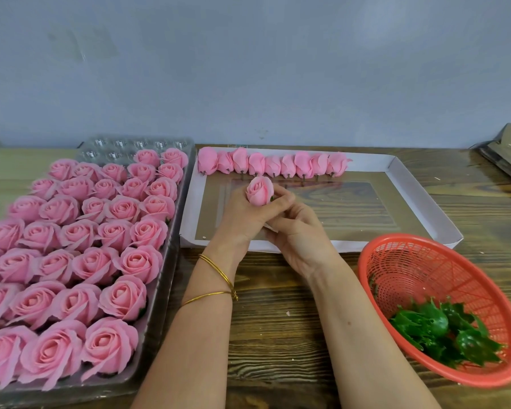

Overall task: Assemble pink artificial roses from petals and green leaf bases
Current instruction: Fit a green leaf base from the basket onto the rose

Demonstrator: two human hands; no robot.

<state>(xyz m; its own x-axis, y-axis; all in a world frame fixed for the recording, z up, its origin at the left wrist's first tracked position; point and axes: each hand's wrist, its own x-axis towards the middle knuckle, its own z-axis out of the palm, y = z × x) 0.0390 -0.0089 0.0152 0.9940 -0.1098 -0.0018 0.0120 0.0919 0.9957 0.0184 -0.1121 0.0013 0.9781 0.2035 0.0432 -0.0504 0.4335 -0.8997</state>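
On my far left the clear tray (115, 144) holds the finished roses (95, 264), open pink blooms in rows of five; I count thirty-four in sight (the edge cuts off the rest). Two gold bangles (219, 276) sit on my left forearm. My left hand (242, 215) is curled round one rose bud (258, 191), upright above the near left part of the cardboard tray (419, 202): tight pale-pink petals, a sliver of green at its base. My right hand (300, 237) pinches that base with curled fingers. Nine closed buds (272, 166) lie side by side along the tray's far rim. At my right, one red basket (410, 261) holds a heap of green leaf bases (434, 323), too tangled to count.
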